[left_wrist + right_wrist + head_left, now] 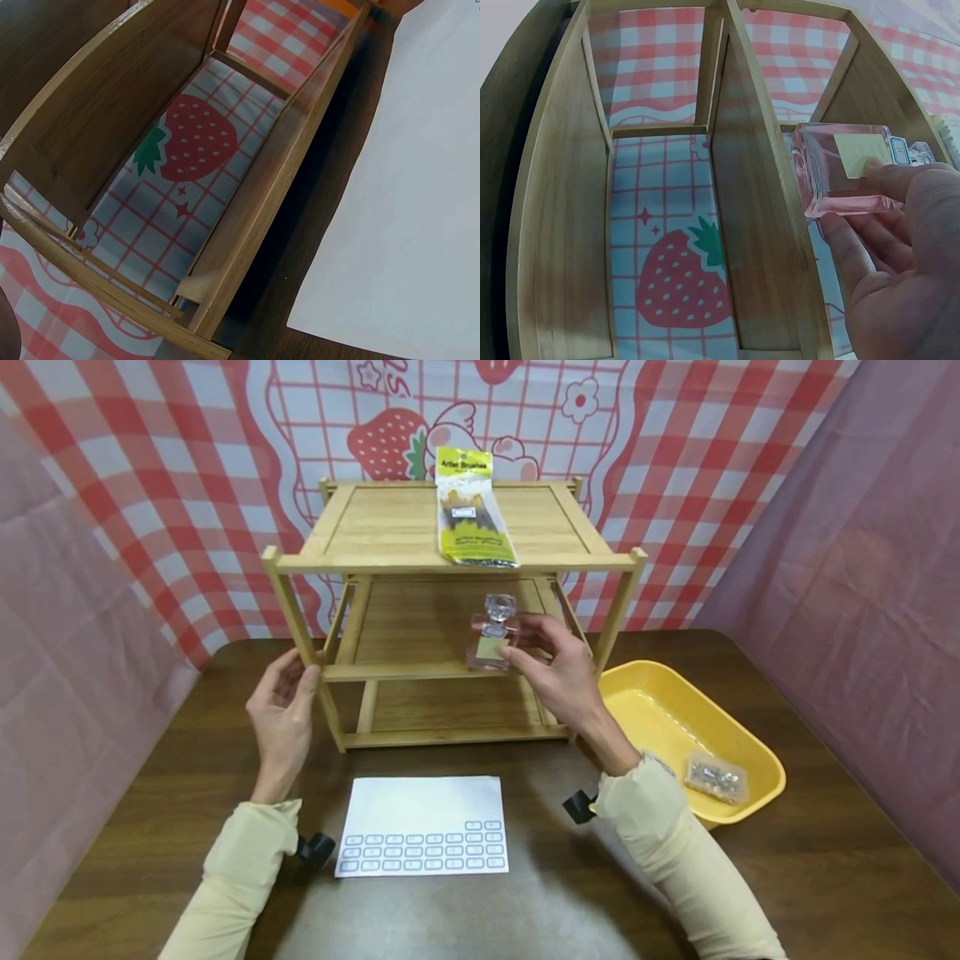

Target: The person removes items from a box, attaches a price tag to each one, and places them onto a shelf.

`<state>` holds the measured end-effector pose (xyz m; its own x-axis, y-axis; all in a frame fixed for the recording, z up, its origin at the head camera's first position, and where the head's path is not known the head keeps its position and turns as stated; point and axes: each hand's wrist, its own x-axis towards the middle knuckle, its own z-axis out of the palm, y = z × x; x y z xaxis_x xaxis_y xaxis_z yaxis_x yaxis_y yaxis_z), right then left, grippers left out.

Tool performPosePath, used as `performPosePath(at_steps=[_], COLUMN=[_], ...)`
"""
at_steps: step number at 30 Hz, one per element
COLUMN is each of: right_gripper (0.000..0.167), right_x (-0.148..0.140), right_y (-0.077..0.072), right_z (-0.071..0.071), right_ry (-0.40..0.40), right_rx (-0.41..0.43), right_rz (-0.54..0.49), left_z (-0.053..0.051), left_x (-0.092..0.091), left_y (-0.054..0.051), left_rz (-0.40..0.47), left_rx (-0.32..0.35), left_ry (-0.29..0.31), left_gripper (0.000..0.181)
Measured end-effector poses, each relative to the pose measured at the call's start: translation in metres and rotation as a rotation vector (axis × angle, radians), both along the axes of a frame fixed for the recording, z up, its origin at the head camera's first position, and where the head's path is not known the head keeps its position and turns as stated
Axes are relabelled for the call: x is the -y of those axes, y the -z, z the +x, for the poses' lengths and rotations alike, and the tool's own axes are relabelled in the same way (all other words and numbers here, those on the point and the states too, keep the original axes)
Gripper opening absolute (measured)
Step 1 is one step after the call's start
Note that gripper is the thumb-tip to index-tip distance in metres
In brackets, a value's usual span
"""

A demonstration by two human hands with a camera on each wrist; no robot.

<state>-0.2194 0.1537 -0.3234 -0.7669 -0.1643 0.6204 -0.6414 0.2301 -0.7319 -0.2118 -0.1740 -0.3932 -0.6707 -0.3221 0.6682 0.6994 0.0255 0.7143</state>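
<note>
While brushes [477,522] lie shelved at twelve o'clock, left grip [282,710] holds rack [375,527], right grip [561,672] pinches unshelved bottle [490,646], box [716,778] seemingly outstanding at four.

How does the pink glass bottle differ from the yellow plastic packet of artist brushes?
The pink glass bottle is held in the right hand; the yellow plastic packet of artist brushes lies on top of the light wooden rack. The bottle is compact; the packet is longer and flat. Both carry a small pale label.
</note>
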Motion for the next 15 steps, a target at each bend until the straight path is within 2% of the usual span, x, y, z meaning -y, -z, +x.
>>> performPosePath(at_steps=[6, 15], right_gripper=[0.036, 0.032], right_x=[0.005, 0.012], right_y=[-0.002, -0.003], right_z=[-0.004, -0.010], right_ry=[-0.001, -0.008], right_rx=[-0.015, 0.008], right_rz=[0.033, 0.038], left_z=[-0.001, -0.001], left_x=[0.000, 0.000], left_y=[0.001, 0.000], left_rz=[0.033, 0.007], left_rx=[-0.004, -0.008], left_ry=[0.012, 0.004], left_gripper=[0.025, 0.025])
